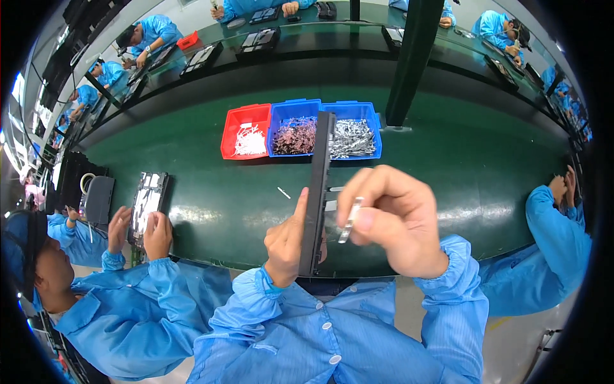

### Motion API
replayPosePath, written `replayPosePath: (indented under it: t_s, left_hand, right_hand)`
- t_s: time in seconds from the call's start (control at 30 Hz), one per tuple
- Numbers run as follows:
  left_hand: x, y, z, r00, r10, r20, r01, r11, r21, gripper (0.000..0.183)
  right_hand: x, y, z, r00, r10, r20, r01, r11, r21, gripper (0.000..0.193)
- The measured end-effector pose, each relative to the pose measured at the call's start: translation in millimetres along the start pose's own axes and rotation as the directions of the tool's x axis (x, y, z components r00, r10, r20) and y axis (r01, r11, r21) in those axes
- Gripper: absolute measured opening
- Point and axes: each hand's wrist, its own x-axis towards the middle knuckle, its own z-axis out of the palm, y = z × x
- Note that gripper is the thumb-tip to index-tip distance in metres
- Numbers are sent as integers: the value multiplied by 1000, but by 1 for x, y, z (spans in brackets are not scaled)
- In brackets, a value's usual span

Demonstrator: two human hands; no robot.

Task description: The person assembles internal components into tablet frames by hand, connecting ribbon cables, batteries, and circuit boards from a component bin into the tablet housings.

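Person's left hand [284, 246] grips the frame [313, 198], black, long & narrow from this angle, stood on edge nr the middle of the view, lower end at the near edge of the green surface [220, 198]. Left fingers closed on it, index straight along its L side, a bit of finger showing past its R side low down. Two pale tabs [331, 205] jut from the frame's R side. Right hand [400, 217] is just R of the frame; thumb & index pinched tight on a thin silver strip [350, 221], held tilted, w/ a gap btwn it & the frame in this view.

Beyond the frame, 3 bins in a row, touching: red bin [228, 137] at L w/ white pcs [250, 141], mid blue bin [281, 110] w/ pinkish-brown pcs [295, 136], R blue bin [377, 137] w/ silver pcs [352, 139]. Frame's top end overlaps the blue bins in view. One loose pale pc [284, 192] lies L of the frame.

At L, a co-worker [128, 320] in blue has both hands at a black-edged unit [148, 201]. At far R, another blue sleeve [550, 224]. Dark green post [416, 64] behind the bins.
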Motion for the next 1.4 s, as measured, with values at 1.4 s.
replayPosePath:
  t_s: [1.4]
  left_hand:
    - [-8,5,9,983,-177,-49,168,975,-147,28]
  right_hand:
    - [2,16,-2,995,83,61,-80,996,-51,8]
